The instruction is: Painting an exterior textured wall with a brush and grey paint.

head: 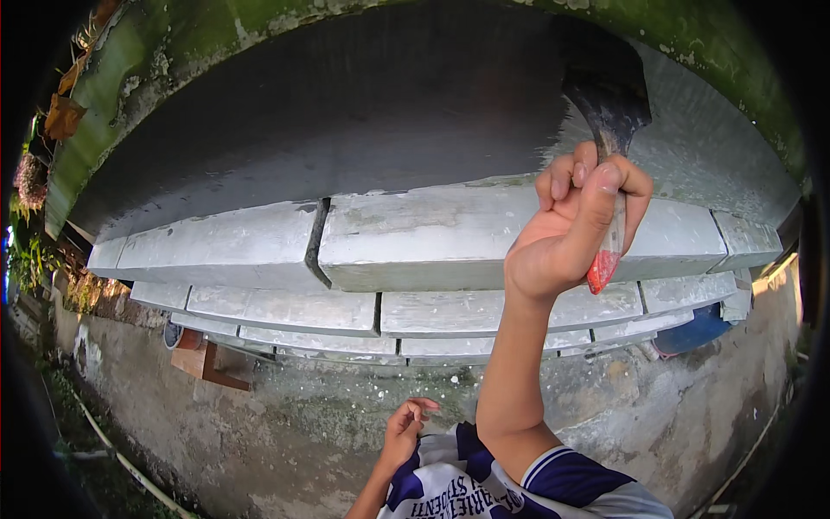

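My right hand [574,220] is raised and grips the handle of a wide paintbrush [608,97]. The handle's lower end is red, and its bristles are dark with paint. They point up against a wall panel, at the border between a black-painted area [337,110] and a bare grey area [707,123]. Streaky brush marks show along that border. Below the panel run stepped, whitish block courses [428,233] with dark joints. My left hand [408,418] hangs low in front of my shirt, loosely curled, with nothing visible in it.
A green, mossy rim [194,42] borders the panel above. Beneath the blocks are a brown box [207,366] at left and a blue container [694,331] at right. A pale pipe [133,473] crosses the ground at lower left. Plants [32,253] grow along the left edge.
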`<state>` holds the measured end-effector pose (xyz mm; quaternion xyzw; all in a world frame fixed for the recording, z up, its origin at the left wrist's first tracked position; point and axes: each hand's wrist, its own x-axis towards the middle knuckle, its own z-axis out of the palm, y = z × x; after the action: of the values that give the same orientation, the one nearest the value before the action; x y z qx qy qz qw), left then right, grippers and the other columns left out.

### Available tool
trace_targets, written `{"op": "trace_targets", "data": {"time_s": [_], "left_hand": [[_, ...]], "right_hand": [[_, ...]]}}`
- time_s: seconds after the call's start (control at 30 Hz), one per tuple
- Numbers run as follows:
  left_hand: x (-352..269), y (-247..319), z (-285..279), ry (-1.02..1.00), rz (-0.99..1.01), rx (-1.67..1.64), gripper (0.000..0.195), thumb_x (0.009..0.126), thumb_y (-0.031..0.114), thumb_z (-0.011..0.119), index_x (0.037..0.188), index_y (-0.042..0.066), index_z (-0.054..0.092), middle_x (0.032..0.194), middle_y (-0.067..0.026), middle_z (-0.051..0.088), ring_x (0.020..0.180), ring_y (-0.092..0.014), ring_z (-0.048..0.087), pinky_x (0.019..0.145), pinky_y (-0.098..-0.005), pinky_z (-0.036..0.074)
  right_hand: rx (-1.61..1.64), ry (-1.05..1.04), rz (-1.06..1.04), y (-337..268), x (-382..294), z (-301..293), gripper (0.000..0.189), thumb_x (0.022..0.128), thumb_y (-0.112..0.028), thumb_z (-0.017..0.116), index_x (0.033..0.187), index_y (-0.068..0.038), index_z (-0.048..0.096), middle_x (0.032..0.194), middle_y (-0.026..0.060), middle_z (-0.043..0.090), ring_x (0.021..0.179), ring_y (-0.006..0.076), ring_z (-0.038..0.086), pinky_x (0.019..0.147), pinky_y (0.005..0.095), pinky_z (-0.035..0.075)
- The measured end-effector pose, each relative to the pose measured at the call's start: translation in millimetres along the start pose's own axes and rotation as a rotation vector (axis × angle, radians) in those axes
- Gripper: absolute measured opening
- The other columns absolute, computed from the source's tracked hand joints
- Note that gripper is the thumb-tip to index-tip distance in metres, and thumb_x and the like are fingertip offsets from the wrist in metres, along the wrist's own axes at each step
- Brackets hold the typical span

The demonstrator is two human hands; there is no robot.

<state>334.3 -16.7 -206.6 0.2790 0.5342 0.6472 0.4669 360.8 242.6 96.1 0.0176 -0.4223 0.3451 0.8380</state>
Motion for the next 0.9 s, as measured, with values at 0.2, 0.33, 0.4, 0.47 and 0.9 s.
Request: {"op": "trace_targets", "data": {"time_s": [0.2,0.33,0.4,0.47,0.9], "left_hand": [[-1.5,4.3,-6.8,-0.018,0.002,-0.005,0.024,0.076,-0.012,0.042,0.086,0.009,0.044,0.121,-0.0112,0.062,0.116,-0.021,0.059,0.096,-0.0342,0.044],[-2.2,1.4,-14.1,-0.016,-0.094,-0.006,0.025,0.075,-0.013,0.041,0.086,0.009,0.044,0.121,-0.0115,0.062,0.115,-0.021,0.059,0.096,-0.0342,0.044],[0.7,8.1,-12.5,-0.091,-0.002,0.029,0.024,0.076,-0.013,0.041,0.086,0.009,0.043,0.121,-0.0113,0.061,0.115,-0.021,0.059,0.096,-0.0337,0.044],[-0.5,8.8,-18.0,-0.082,-0.006,0.017,0.024,0.076,-0.013,0.041,0.086,0.009,0.043,0.121,-0.0114,0.061,0.115,-0.021,0.059,0.096,-0.0334,0.044],[-13.0,7.0,-34.1,0.041,0.055,-0.054,0.023,0.077,-0.013,0.042,0.085,0.009,0.043,0.120,-0.0116,0.061,0.116,-0.021,0.058,0.096,-0.0337,0.044]], "right_hand": [[-0.118,-0.192,-0.154,9.3,-29.6,55.1,0.014,0.095,-0.011,0.061,0.090,-0.003,0.051,0.073,-0.0002,0.049,0.062,0.0045,0.038,0.054,0.0212,0.031],[-0.020,-0.256,-0.107,10.3,-49.1,78.7,0.014,0.092,-0.005,0.063,0.084,-0.004,0.053,0.073,-0.0006,0.048,0.062,0.0051,0.037,0.055,0.0213,0.031],[-0.034,-0.297,-0.123,8.9,-37.8,61.7,0.015,0.093,-0.008,0.062,0.083,-0.003,0.052,0.072,0.0003,0.048,0.063,0.0059,0.039,0.055,0.0211,0.031],[-0.022,-0.275,0.007,6.0,-32.6,42.0,0.013,0.093,-0.008,0.062,0.084,-0.003,0.054,0.072,0.0012,0.049,0.063,0.0078,0.041,0.054,0.0233,0.032],[-0.035,-0.003,-0.013,13.0,-62.7,108.7,0.017,0.094,-0.008,0.062,0.083,-0.004,0.049,0.067,-0.0001,0.045,0.056,0.0075,0.037,0.050,0.0245,0.031]]}}
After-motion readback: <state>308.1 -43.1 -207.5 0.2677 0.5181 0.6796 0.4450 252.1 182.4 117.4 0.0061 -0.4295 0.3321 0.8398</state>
